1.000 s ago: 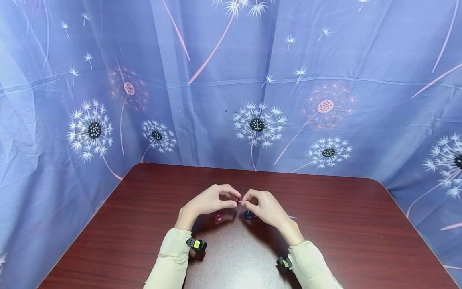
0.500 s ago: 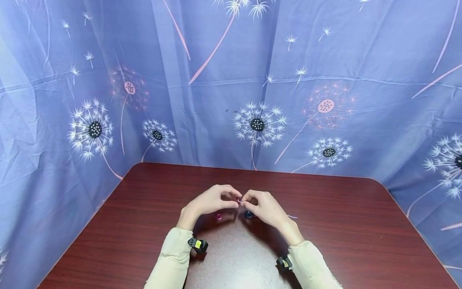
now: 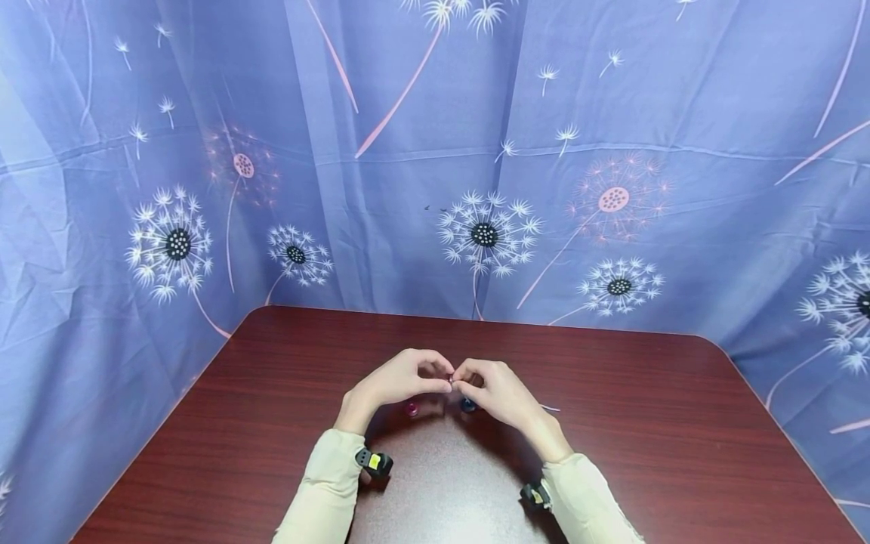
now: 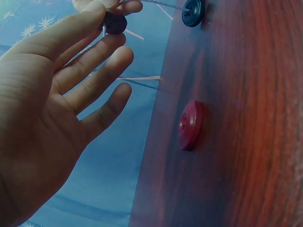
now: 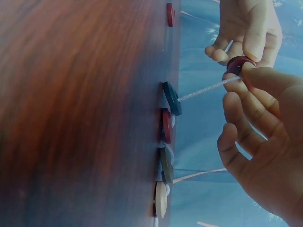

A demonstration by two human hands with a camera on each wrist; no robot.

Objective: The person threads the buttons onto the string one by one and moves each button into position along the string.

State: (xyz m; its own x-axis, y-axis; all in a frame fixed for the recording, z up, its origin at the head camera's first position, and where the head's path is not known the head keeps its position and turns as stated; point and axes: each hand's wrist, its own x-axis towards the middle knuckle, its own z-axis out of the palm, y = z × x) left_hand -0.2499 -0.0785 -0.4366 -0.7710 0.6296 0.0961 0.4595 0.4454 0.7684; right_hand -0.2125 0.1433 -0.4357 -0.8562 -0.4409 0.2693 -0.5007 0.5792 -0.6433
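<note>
My left hand point(image 3: 401, 376) pinches a small dark red button point(image 5: 235, 65) between thumb and fingertips, held above the table. My right hand point(image 3: 501, 391) pinches a white string point(image 5: 203, 91) right at that button, and the fingertips of both hands nearly meet. In the left wrist view a short white end of string shows beside the button point(image 4: 115, 22), which looks nearly black there. From my right fingertips the string runs down to a dark green button point(image 5: 171, 98) on the table. Fingers partly hide the holes of the held button.
A loose red button point(image 4: 191, 126) lies on the wooden table point(image 3: 306, 355), below my left hand. Past the green button, a red button point(image 5: 165, 126), a dark button point(image 5: 165, 164) and a beige button point(image 5: 161, 199) sit along the string. A patterned blue curtain point(image 3: 408, 227) hangs behind.
My left hand has shifted slightly right, bringing the held button up to my right fingertips. The bit of string seen between the hands earlier is now hidden in the head view.
</note>
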